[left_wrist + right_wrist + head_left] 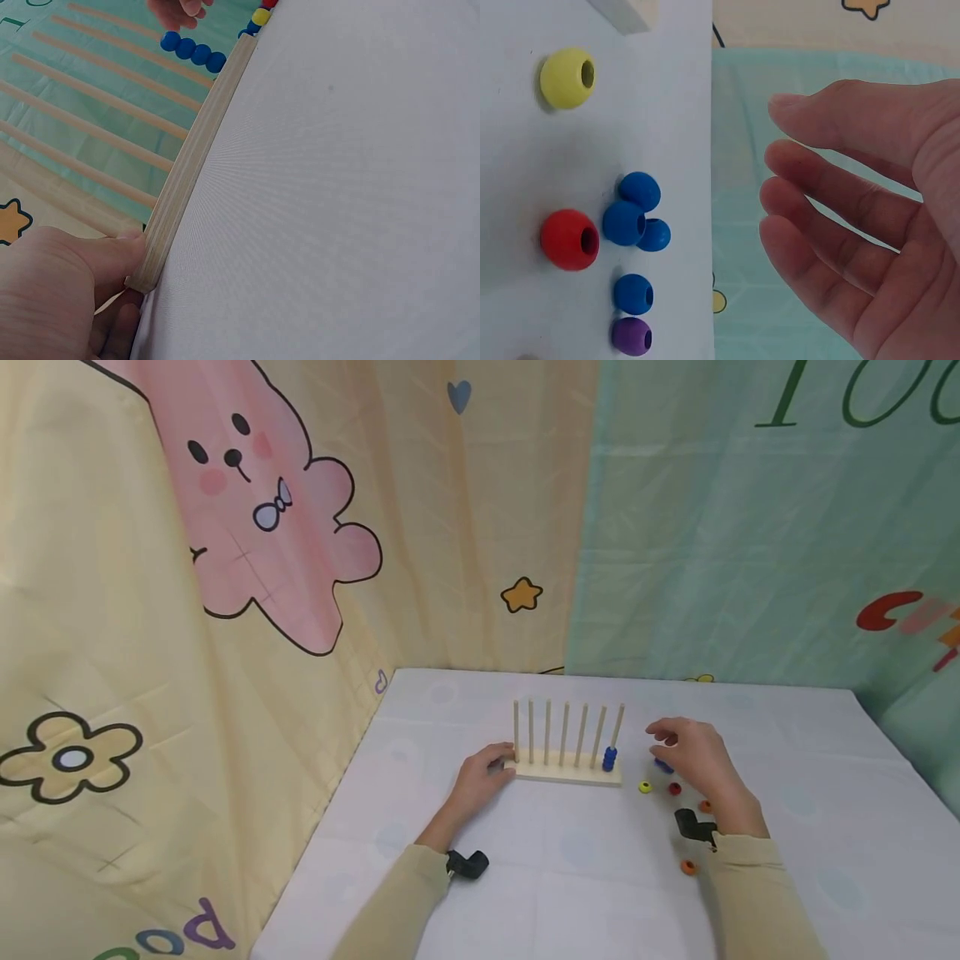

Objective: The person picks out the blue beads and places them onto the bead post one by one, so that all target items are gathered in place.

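A pale wooden peg rack (562, 768) with a row of upright pegs stands on the table. Blue beads (610, 760) are stacked on its rightmost peg, several in the left wrist view. My left hand (483, 774) pinches the rack's left end, thumb on one side of the base (184, 180) and fingers on the other. To the right of the rack, my right hand (693, 752) hovers over loose beads, fingers loosely bent and nothing between them. Below it in the right wrist view lie loose blue beads (624, 223), a purple bead (631, 337), a red bead (566, 240) and a yellow bead (564, 79).
Two orange beads lie nearer to me on the right, one orange bead (688, 867) beside the right forearm and the other partly behind the wrist. White cloth covers the table (570, 877). Printed curtains (465, 527) hang along its back and left edges.
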`<state>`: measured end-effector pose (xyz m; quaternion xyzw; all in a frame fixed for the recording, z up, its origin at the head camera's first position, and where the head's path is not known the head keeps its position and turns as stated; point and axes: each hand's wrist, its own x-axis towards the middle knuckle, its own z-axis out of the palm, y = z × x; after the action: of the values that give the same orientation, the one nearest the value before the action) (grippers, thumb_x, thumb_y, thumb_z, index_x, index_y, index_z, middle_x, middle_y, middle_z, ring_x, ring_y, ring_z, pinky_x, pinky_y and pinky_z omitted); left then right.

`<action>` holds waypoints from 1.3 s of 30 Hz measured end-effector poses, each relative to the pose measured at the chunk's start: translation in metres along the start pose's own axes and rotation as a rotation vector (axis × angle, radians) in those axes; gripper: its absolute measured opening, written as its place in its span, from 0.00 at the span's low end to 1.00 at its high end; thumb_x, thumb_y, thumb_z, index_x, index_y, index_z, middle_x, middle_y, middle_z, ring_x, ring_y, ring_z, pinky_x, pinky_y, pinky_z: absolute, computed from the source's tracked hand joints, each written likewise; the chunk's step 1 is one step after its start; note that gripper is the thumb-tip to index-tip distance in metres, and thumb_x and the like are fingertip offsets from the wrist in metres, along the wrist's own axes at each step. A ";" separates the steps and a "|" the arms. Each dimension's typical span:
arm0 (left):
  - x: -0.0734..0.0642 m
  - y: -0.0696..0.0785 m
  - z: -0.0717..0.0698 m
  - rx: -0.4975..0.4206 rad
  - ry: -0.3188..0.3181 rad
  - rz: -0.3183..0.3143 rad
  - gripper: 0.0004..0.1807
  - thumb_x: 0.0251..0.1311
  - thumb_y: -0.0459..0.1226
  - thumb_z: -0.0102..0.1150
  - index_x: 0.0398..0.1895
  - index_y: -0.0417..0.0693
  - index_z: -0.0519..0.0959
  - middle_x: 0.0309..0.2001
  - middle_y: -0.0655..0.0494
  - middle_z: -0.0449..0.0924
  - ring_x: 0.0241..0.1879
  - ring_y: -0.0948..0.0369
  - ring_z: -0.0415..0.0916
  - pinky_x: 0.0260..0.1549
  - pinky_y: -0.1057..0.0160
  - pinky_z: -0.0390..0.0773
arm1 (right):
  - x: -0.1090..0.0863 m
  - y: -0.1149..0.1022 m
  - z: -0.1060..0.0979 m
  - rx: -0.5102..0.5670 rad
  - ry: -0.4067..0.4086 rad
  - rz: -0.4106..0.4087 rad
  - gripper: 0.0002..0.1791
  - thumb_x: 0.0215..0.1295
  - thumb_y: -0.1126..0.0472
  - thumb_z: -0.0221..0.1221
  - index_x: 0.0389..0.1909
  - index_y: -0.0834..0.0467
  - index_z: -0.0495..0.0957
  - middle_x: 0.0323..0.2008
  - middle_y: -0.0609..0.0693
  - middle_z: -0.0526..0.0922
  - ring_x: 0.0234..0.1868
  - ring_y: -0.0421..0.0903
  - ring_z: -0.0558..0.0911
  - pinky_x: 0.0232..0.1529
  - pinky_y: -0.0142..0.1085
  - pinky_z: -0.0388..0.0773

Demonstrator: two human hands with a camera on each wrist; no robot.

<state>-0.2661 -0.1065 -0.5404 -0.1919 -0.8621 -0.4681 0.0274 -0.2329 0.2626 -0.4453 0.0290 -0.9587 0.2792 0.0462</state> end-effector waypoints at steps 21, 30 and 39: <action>0.001 0.003 0.000 0.004 0.004 0.006 0.17 0.65 0.34 0.66 0.57 0.47 0.82 0.66 0.56 0.75 0.64 0.56 0.73 0.62 0.58 0.73 | -0.001 0.054 -0.011 -0.035 -0.063 0.104 0.16 0.66 0.64 0.65 0.53 0.62 0.82 0.49 0.64 0.82 0.49 0.62 0.77 0.50 0.59 0.78; 0.000 0.002 -0.001 0.001 0.001 0.007 0.17 0.65 0.34 0.66 0.56 0.46 0.82 0.65 0.55 0.75 0.64 0.56 0.73 0.61 0.58 0.74 | 0.000 0.062 -0.004 -0.010 -0.134 0.160 0.14 0.65 0.64 0.64 0.51 0.61 0.83 0.49 0.63 0.82 0.47 0.59 0.78 0.47 0.56 0.80; 0.000 -0.002 0.001 -0.011 0.007 0.006 0.17 0.64 0.35 0.67 0.56 0.49 0.82 0.65 0.57 0.75 0.63 0.57 0.74 0.61 0.58 0.74 | 0.004 0.065 0.000 -0.028 -0.157 0.178 0.15 0.60 0.68 0.65 0.49 0.62 0.84 0.47 0.63 0.82 0.48 0.62 0.76 0.48 0.58 0.77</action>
<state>-0.2672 -0.1065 -0.5430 -0.1932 -0.8588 -0.4735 0.0309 -0.2419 0.3170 -0.4795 -0.0352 -0.9619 0.2658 -0.0536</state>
